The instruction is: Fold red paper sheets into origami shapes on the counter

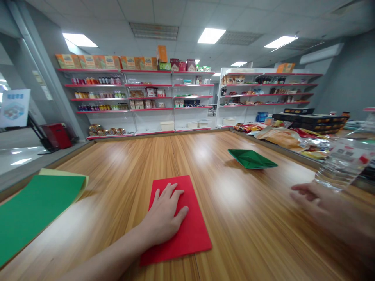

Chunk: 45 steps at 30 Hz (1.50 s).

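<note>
The left hand (164,217) lies palm down, fingers spread, on red paper (193,230) toward the near edge of the worktop (131,164). Near the right edge, beside a clear bottle (340,168), the right hand (322,205) is blurred; I cannot tell whether its fingers pinch.

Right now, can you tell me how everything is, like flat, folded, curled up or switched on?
Red paper, flat on the table
Left hand, spread on the red paper
Green paper at right, folded
Green sheet at left, unfolded, edge curling up
Plastic bottle, fullness unclear
Ceiling lights, on
</note>
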### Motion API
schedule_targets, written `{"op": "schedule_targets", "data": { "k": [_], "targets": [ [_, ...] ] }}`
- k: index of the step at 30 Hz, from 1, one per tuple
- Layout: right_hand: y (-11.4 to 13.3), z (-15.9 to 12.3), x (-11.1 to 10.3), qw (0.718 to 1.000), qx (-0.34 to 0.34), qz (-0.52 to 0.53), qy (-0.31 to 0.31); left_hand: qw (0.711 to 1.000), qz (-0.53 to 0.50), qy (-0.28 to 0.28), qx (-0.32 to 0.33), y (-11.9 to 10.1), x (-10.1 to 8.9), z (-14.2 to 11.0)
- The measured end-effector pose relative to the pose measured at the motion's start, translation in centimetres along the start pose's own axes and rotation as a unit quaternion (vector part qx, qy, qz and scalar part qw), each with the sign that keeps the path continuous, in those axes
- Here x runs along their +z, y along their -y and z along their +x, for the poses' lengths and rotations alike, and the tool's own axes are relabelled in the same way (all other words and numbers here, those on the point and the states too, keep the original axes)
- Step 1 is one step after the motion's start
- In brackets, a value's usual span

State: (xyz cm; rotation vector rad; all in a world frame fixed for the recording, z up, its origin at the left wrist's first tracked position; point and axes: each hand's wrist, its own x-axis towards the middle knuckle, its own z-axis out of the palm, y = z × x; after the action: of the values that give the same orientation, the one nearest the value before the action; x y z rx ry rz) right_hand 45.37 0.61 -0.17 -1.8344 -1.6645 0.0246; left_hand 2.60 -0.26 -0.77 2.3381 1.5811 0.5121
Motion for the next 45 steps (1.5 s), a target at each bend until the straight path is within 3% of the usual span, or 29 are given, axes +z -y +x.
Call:
{"op": "schedule_targets", "data": {
  "k": [3,5,8,11,13,17,19,21,22,23,26,28,34,45],
  "targets": [
    [7.9,-2.7,3.4,0.974,-0.169,0.024,0.146,0.994,-0.083,-0.065,-0.019,0.6,0.0,0.6],
    [13.1,-3.7,5.9,0.957,-0.236,0.013,0.169,0.982,-0.152,-0.104,-0.036,1.3,-0.1,0.8],
    [18.9,-4.0,9.4,0.947,-0.267,0.044,0.173,0.955,-0.258,-0.132,-0.064,2.1,-0.4,0.9],
    [21.8,-3.5,11.7,0.958,-0.177,0.138,0.18,0.927,-0.34,-0.141,-0.073,2.2,-0.5,0.7],
    [22.2,-3.1,12.3,0.932,-0.086,0.277,0.217,0.907,-0.385,-0.145,-0.086,2.0,-0.5,0.7],
    [21.4,-2.3,11.6,0.769,0.065,0.548,0.324,0.871,-0.45,-0.164,-0.111,1.7,-0.4,0.9],
    [21.0,-2.2,11.2,0.728,0.089,0.591,0.335,0.857,-0.449,-0.22,-0.126,1.9,-0.5,1.2],
    [20.7,-2.1,11.1,0.725,0.096,0.602,0.319,0.836,-0.446,-0.283,-0.146,2.3,-0.6,1.3],
    [20.6,-2.0,11.2,0.73,0.099,0.602,0.309,0.825,-0.464,-0.285,-0.15,2.5,-0.8,1.4],
    [20.6,-2.0,11.3,0.735,0.1,0.6,0.299,0.815,-0.497,-0.258,-0.147,2.7,-0.9,1.4],
    [20.6,-2.0,11.6,0.737,0.1,0.603,0.288,0.772,-0.618,-0.095,-0.114,3.1,-1.4,1.1],
    [20.5,-2.0,11.6,0.732,0.097,0.609,0.29,0.751,-0.65,-0.054,-0.104,3.0,-1.5,0.9],
    [20.3,-2.0,11.5,0.739,0.071,0.616,0.263,0.744,-0.647,-0.126,-0.107,2.5,-1.1,0.6],
    [20.1,-1.6,11.5,0.728,0.05,0.597,0.333,0.727,-0.678,-0.055,-0.09,2.7,-1.2,0.3]
  ]
}}
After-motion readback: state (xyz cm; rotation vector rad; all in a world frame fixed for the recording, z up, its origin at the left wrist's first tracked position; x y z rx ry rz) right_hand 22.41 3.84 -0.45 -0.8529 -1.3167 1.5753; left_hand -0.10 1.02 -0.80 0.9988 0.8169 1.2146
